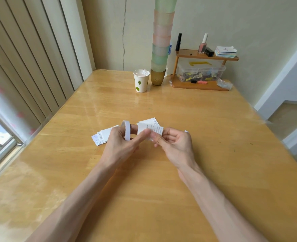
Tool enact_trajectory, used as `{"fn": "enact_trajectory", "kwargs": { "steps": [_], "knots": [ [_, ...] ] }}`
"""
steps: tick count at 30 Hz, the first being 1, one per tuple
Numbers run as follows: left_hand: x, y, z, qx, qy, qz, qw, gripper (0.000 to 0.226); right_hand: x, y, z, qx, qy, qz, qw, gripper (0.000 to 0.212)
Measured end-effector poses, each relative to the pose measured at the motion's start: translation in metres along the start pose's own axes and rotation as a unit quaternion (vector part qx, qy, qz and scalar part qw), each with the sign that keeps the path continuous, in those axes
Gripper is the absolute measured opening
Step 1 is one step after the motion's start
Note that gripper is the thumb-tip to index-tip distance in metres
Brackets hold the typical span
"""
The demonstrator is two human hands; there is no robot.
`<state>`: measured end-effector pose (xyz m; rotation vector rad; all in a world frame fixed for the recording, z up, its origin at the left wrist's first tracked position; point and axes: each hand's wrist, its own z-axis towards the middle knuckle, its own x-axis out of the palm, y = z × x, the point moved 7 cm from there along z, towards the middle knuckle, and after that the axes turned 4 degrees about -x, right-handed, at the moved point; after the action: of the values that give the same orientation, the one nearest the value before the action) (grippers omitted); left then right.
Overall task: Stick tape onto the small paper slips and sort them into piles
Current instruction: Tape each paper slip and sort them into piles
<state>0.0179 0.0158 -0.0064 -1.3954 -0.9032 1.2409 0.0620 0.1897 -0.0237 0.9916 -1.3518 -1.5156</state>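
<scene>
My left hand (121, 144) grips a white tape roll (127, 130) held upright above the table's middle, and its forefinger reaches right to the paper. My right hand (174, 143) pinches a small printed paper slip (148, 127) just right of the roll. A pile of white slips (101, 136) lies on the wooden table (144, 180) left of my left hand, partly hidden by it. A small white corner (186, 131) peeks out behind my right hand.
At the back stand a paper cup (141, 80) with scraps, a brown cup (157, 76) carrying a tall stack of pastel cups, and a wooden shelf (203, 70) with bottles, cards and a plastic box. A window and blinds flank the left edge.
</scene>
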Motion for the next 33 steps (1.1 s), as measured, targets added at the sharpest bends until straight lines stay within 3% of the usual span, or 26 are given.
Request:
{"fn": "enact_trajectory", "kwargs": {
  "steps": [20, 25, 33],
  "knots": [
    [0.0009, 0.0005, -0.0001, 0.005, 0.003, -0.027, 1.0, 0.024, -0.0029, 0.0029, 0.0016, -0.032, -0.009, 0.017, 0.999, 0.019],
    [0.0017, 0.0008, -0.0012, -0.001, 0.008, -0.02, 1.0, 0.028, -0.005, 0.0061, 0.0011, -0.057, -0.044, 0.013, 0.997, 0.013],
    [-0.0052, -0.0009, -0.0013, 0.002, -0.025, -0.011, 1.0, 0.028, -0.0043, 0.0007, 0.0018, -0.013, -0.033, 0.026, 0.999, 0.018]
  ]
}}
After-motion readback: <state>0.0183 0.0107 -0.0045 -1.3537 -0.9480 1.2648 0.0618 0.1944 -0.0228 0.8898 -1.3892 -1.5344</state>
